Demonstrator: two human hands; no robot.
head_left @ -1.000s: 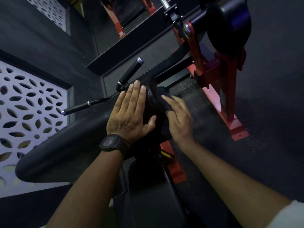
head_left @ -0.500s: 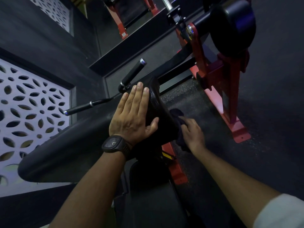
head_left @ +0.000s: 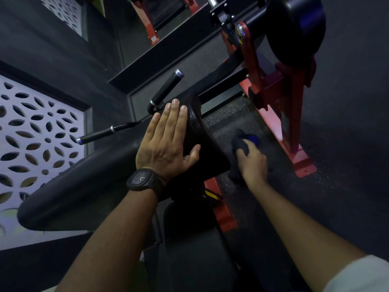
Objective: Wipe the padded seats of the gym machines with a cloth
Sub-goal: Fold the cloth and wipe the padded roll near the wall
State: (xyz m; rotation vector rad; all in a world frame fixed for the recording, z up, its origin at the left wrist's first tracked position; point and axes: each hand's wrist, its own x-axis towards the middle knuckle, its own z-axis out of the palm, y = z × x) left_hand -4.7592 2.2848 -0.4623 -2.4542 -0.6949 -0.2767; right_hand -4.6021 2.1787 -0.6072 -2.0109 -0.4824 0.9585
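Observation:
A black padded cushion (head_left: 205,142) of the gym machine stands on edge in the middle of the head view. My left hand (head_left: 166,144) lies flat against its left face, fingers straight, thumb hooked over the near edge. My right hand (head_left: 251,161) grips a dark cloth (head_left: 242,142) bunched in its fingers, just right of the cushion and apart from it, over the floor. A flat black seat pad (head_left: 189,260) lies below, between my forearms.
Two black handle bars (head_left: 166,89) (head_left: 99,134) stick out left of the cushion. The red machine frame (head_left: 280,102) with a round black roller pad (head_left: 294,28) rises at the upper right. A long black pad (head_left: 69,186) and a patterned white wall panel (head_left: 31,144) are at the left.
My right hand has slid the cloth down the cushion's right side and come off it toward the right. My left hand stays pressed on the left face.

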